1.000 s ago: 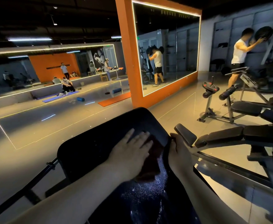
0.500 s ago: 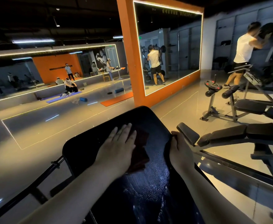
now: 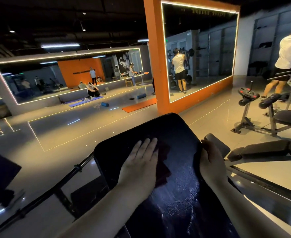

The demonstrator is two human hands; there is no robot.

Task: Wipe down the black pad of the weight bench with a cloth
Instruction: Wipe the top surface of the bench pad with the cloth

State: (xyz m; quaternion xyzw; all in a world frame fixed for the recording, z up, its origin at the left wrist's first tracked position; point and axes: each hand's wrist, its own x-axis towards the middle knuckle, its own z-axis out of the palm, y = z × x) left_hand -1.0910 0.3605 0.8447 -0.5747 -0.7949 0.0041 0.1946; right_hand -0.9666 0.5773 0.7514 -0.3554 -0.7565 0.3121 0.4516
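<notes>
black bench pad (image 3: pixel 172 129), dark red cloth (image 3: pixel 164 167) lying flat on it

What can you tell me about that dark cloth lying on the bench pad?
The cloth is dark maroon, soft-looking fabric, loosely folded with uneven edges. It lies flat on the black pad, about midway across the pad's width. The left hand presses on it with straight fingers, covering most of it, so only the part right of the hand shows. The right hand grips the pad's right edge and does not touch the cloth. Wet droplets glisten on the pad beside it, nearer the camera.
</notes>
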